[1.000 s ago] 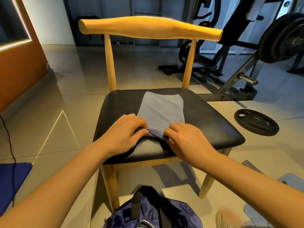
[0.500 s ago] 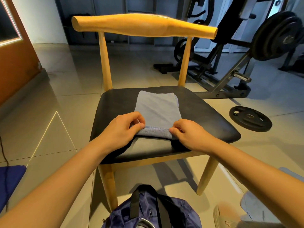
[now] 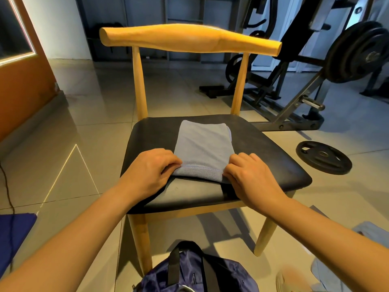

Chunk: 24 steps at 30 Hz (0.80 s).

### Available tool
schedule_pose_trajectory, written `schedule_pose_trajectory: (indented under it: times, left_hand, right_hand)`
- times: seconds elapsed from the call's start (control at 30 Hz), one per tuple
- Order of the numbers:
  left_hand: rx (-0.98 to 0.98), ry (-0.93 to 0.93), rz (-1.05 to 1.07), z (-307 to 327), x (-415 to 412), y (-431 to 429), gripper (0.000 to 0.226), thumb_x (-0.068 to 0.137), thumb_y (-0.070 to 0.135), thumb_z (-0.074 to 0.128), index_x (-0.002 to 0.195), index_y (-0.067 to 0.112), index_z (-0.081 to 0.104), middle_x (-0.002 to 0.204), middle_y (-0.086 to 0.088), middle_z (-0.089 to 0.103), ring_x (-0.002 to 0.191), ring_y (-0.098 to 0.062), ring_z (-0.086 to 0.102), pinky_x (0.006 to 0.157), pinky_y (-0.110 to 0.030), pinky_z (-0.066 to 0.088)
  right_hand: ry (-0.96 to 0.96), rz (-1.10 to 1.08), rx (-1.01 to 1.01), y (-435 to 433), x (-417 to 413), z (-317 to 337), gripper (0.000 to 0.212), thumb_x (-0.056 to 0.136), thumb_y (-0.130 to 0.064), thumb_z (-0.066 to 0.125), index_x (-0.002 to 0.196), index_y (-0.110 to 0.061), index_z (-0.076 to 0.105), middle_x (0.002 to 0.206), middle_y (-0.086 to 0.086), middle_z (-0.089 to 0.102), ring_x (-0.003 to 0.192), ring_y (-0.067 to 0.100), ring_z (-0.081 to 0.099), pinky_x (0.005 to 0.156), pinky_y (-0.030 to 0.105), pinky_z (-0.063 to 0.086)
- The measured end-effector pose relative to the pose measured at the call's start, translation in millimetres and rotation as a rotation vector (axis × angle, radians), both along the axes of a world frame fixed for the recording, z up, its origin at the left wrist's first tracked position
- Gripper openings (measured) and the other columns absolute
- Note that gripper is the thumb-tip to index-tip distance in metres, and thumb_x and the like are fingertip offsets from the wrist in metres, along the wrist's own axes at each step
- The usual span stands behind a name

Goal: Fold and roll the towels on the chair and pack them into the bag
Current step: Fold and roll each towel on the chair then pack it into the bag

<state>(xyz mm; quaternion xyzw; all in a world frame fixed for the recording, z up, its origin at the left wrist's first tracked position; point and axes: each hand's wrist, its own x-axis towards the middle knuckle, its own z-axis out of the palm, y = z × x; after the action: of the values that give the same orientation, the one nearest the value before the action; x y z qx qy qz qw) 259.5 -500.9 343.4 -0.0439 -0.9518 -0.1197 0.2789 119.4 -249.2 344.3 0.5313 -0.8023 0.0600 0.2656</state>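
L grip: the left hand (image 3: 151,171) is pinching the near-left corner of the towel (image 3: 204,144). Its fingers (image 3: 170,160) are curling over the turned-up hem. A narrow grip, full of cloth.
R grip: the right hand (image 3: 250,175) is doing the same at the near-right corner, w/ fingers (image 3: 235,163) curling onto the roll's end. Also narrow, also holding towel.
Roll: the near edge is sitting turned over on itself, w/ the stitched hem showing on top. Approx. one turn, judging by thickness. The rest of the strip is lying flat, running toward the far side.
Towel pos.: it is lying mid-seat on the chair (image 3: 263,157), folded into a narrow strip. The far end is squared off and stopping short of the backrest posts.
Bag: the dark blue bag (image 3: 195,272) is sitting on the floor just near the chair's front edge, btw. the person's arms. Its inside isn't visible, so contents can't be told.
Other cloth: pale blue fabric (image 3: 374,230) is showing on the floor at near right. Poss. another towel, can't confirm.
Surroundings: a weight plate (image 3: 324,158) is lying on the floor right of the chair, and a gym machine (image 3: 305,81) is standing at far right.
Done: folding of this towel is looking finished; rolling is only just starting.
Left: rolling through to the far end, then packing into the bag. Any other towels are prob. needing the same.
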Motion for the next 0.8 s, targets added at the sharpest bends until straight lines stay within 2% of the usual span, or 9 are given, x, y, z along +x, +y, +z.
schedule_pose_trajectory:
  times: [0.07, 0.13, 0.2, 0.3, 0.37, 0.47, 0.6, 0.7, 0.8]
  left_hand:
    - [0.009, -0.045, -0.006, 1, 6, -1, 0.019, 0.097, 0.033, 0.063, 0.108, 0.024, 0.075, 0.098, 0.012, 0.071, 0.087, 0.0, 0.057, 0.08, -0.012, 0.044]
    - [0.002, -0.104, 0.006, 2, 10, 0, 0.026, 0.096, 0.044, 0.059, 0.112, 0.029, 0.073, 0.102, 0.017, 0.067, 0.093, -0.003, 0.057, 0.082, -0.019, 0.049]
    - [0.021, -0.135, 0.032, 1, 9, 1, 0.03, 0.096, 0.047, 0.055, 0.115, 0.03, 0.071, 0.105, 0.02, 0.063, 0.097, -0.004, 0.055, 0.084, -0.022, 0.049]
    - [0.149, -0.166, 0.091, 1, 3, 4, 0.021, 0.099, 0.043, 0.053, 0.11, 0.031, 0.068, 0.103, 0.018, 0.055, 0.097, -0.003, 0.051, 0.083, -0.019, 0.044]
    - [0.199, -0.204, 0.131, 2, -3, 6, 0.012, 0.102, 0.039, 0.049, 0.101, 0.033, 0.06, 0.1, 0.017, 0.05, 0.095, -0.002, 0.049, 0.081, -0.019, 0.039]
    - [0.261, -0.251, 0.141, 1, -9, 8, 0.02, 0.106, 0.033, 0.041, 0.091, 0.03, 0.053, 0.095, 0.017, 0.048, 0.091, -0.005, 0.047, 0.083, -0.025, 0.035]
    - [0.306, -0.294, 0.18, 2, -12, 9, 0.032, 0.108, 0.031, 0.038, 0.09, 0.019, 0.06, 0.093, 0.007, 0.051, 0.09, -0.011, 0.048, 0.086, -0.031, 0.038]
    - [0.293, -0.325, 0.266, 5, -17, 10, 0.042, 0.106, 0.036, 0.042, 0.082, 0.01, 0.064, 0.087, -0.001, 0.056, 0.083, -0.016, 0.051, 0.078, -0.031, 0.039]
    - [0.279, -0.257, 0.325, 9, -20, 10, 0.036, 0.098, 0.045, 0.057, 0.075, 0.018, 0.062, 0.08, 0.002, 0.059, 0.075, -0.015, 0.054, 0.066, -0.024, 0.039]
  right_hand:
    - [-0.019, 0.064, 0.054, 11, -1, 0, 0.001, 0.089, -0.019, 0.068, 0.088, -0.019, 0.068, 0.088, 0.0, 0.058, 0.076, 0.022, 0.05, 0.064, 0.036, 0.043]
    - [-0.103, 0.078, 0.095, 18, -1, 1, 0.018, 0.095, -0.035, 0.055, 0.103, -0.023, 0.067, 0.101, -0.003, 0.059, 0.087, 0.02, 0.053, 0.073, 0.035, 0.045]
    - [-0.181, 0.058, 0.077, 19, -1, 1, 0.023, 0.097, -0.039, 0.054, 0.111, -0.024, 0.065, 0.108, -0.005, 0.059, 0.092, 0.019, 0.053, 0.076, 0.035, 0.047]
    - [-0.228, 0.012, 0.079, 14, 0, 3, 0.017, 0.1, -0.032, 0.053, 0.109, -0.024, 0.064, 0.106, -0.003, 0.059, 0.092, 0.019, 0.051, 0.077, 0.035, 0.046]
    - [-0.29, -0.035, 0.088, 11, 0, 8, 0.017, 0.103, -0.032, 0.047, 0.107, -0.024, 0.062, 0.104, -0.005, 0.054, 0.092, 0.017, 0.047, 0.077, 0.031, 0.039]
    - [-0.408, -0.099, 0.105, 8, -3, 13, 0.025, 0.106, -0.032, 0.041, 0.092, -0.02, 0.058, 0.092, -0.004, 0.049, 0.085, 0.017, 0.044, 0.075, 0.034, 0.036]
    - [-0.607, -0.181, 0.15, 5, -7, 19, 0.038, 0.106, -0.029, 0.037, 0.08, -0.01, 0.056, 0.083, 0.004, 0.049, 0.081, 0.021, 0.048, 0.077, 0.043, 0.044]
    - [-0.715, -0.238, 0.121, 3, -11, 21, 0.041, 0.103, -0.033, 0.045, 0.08, -0.001, 0.06, 0.085, 0.017, 0.057, 0.079, 0.032, 0.054, 0.071, 0.044, 0.046]
    - [-0.672, -0.245, 0.012, 7, -14, 22, 0.033, 0.096, -0.045, 0.06, 0.081, -0.015, 0.062, 0.082, 0.004, 0.061, 0.075, 0.02, 0.058, 0.066, 0.038, 0.048]
